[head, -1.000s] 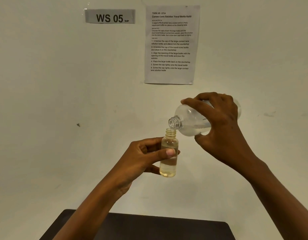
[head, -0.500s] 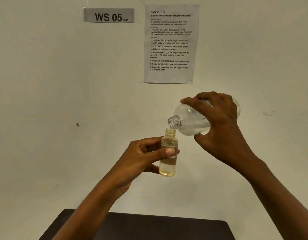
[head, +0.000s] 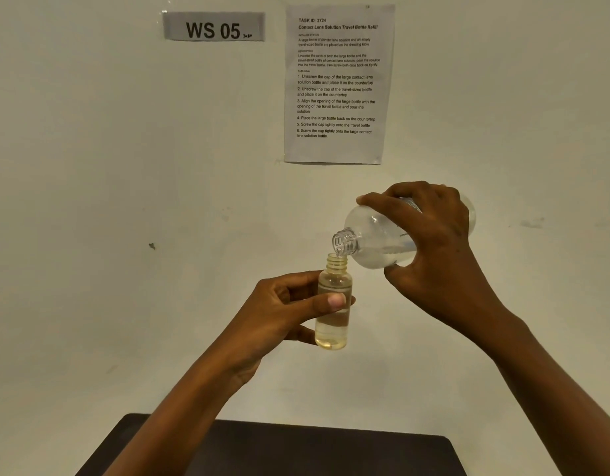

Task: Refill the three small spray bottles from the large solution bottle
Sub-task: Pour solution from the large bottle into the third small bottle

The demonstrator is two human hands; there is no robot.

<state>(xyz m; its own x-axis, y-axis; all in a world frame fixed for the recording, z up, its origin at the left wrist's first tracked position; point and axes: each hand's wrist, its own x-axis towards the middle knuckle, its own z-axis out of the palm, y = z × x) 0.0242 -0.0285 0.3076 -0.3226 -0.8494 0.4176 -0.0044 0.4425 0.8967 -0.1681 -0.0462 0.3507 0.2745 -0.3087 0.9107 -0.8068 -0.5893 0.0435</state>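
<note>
Steadily, the right hand (head: 434, 242) wrapped round the tilted large bottle (head: 372, 235) should keep its mouth over the small bottle (head: 332, 324) the left hand (head: 279, 314) pinches upright, seemingly over half full.

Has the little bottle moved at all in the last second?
No. The small bottle stays put below the wall notice, gripped by the left hand.

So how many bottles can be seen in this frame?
2: a small bottle upright in the left hand, and a large bottle tilted above its mouth in the right hand. Others may lie outside the frame.
</note>
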